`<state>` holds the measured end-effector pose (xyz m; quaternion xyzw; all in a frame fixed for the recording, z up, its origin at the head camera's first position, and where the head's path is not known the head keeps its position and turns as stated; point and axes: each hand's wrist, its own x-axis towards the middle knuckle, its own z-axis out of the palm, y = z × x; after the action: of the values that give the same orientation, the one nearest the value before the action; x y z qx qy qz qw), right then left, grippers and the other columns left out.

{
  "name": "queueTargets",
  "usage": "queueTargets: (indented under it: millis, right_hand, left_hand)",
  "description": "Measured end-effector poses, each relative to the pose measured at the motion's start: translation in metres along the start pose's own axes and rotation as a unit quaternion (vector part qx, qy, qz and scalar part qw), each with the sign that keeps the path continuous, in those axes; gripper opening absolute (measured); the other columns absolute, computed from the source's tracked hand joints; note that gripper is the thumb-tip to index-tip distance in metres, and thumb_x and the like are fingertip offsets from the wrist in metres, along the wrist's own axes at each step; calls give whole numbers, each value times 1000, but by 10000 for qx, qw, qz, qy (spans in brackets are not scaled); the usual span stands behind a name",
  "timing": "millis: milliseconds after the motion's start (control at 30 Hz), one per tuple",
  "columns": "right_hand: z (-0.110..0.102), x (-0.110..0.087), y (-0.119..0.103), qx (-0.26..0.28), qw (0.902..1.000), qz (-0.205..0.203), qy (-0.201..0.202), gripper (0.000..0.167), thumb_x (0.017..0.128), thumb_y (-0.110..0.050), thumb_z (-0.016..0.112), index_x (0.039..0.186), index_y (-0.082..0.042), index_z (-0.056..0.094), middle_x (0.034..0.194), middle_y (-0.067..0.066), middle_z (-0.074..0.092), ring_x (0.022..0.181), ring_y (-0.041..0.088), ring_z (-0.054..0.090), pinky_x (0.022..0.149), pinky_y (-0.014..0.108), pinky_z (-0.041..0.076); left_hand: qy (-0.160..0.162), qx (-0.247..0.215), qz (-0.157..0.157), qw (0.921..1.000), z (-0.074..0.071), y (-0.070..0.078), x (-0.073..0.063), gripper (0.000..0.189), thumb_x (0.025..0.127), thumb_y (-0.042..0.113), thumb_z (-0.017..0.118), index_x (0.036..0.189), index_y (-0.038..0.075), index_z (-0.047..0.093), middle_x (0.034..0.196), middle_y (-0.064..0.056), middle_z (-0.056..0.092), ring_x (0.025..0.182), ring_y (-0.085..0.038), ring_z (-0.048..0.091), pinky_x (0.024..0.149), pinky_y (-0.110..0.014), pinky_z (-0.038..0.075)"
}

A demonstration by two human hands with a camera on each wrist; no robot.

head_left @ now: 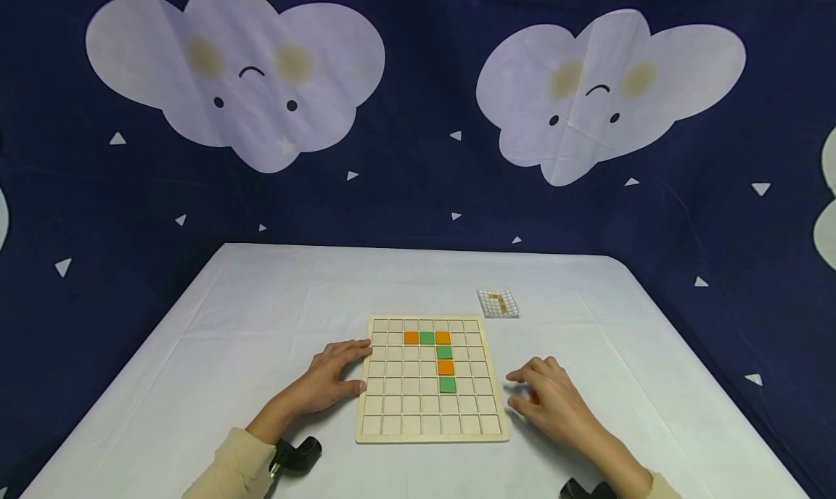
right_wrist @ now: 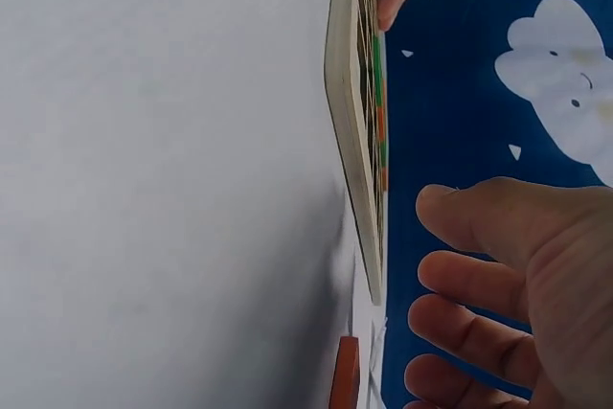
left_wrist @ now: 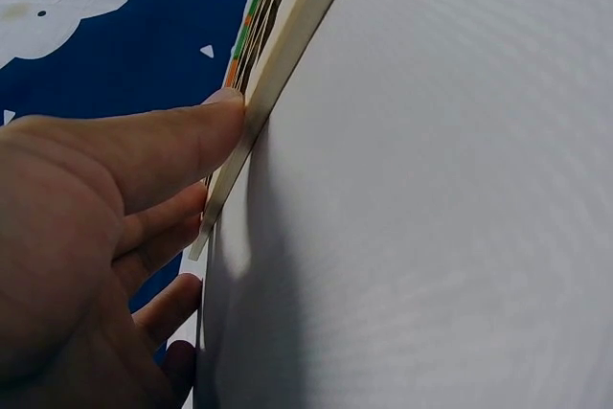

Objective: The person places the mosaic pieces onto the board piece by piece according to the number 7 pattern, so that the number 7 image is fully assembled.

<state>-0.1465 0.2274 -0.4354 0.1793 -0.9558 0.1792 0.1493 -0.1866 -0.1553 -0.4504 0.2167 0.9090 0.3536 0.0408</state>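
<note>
A pale wooden grid board (head_left: 401, 425) lies flat on the table. Along one of its upper rows run an orange tile (head_left: 411, 338), a green tile (head_left: 427, 338) and another orange tile (head_left: 442, 338). Below the last of these, green, orange and green tiles form a column. My left hand (head_left: 329, 376) touches the board's left edge with thumb and fingertips, its fingers fairly straight. Off the board's right side, my right hand (head_left: 551, 397) hovers with relaxed, parted fingers, holding nothing. A loose orange tile (right_wrist: 345, 374) is on the table near those fingers, mostly hidden in the head view.
A small pattern card (head_left: 498, 304) with a printed grid lies beyond the board's top right corner. White cloth (head_left: 261, 303) covers the table. Behind it hangs a dark blue curtain (head_left: 418, 85) with clouds. Each wrist wears a black camera (head_left: 298, 455).
</note>
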Motion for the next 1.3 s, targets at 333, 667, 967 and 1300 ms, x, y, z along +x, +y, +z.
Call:
queueTargets:
  millis: [333, 667, 967, 1300]
  right_hand:
    - [-2, -6, 5, -82, 9997, 216, -48, 30, 68, -24, 82, 96, -17, 71, 87, -11, 58, 80, 4, 37, 69, 22, 31]
    - [-3, -13, 11, -192, 9995, 218, 142, 31, 66, -22, 82, 95, -17, 71, 85, -12, 57, 80, 3, 39, 70, 25, 34]
    - [-4, -18, 18, -324, 9991, 143, 219, 31, 65, -21, 83, 94, -16, 71, 83, -13, 56, 78, 3, 38, 70, 26, 33]
    - [-5, -23, 24, -392, 9988, 230, 183, 30, 65, -21, 83, 92, -16, 71, 83, -12, 57, 78, 5, 40, 71, 27, 34]
  left_hand:
    - [3, 2, -31, 10000, 0, 0, 1, 57, 83, 24, 70, 135, 9, 51, 149, -7, 40, 137, -35, 30, 106, -60, 18]
    - [-25, 39, 14, 10000, 0, -1, 1, 58, 84, 26, 70, 135, 9, 50, 149, -7, 40, 137, -35, 30, 105, -59, 20]
    - [-23, 8, -19, 10000, 0, 0, 1, 58, 83, 26, 70, 135, 9, 50, 149, -7, 40, 137, -35, 30, 105, -59, 19]
    - [-31, -89, -81, 9999, 0, 0, 1, 58, 83, 25, 70, 135, 9, 50, 150, -6, 39, 138, -35, 29, 106, -59, 18]
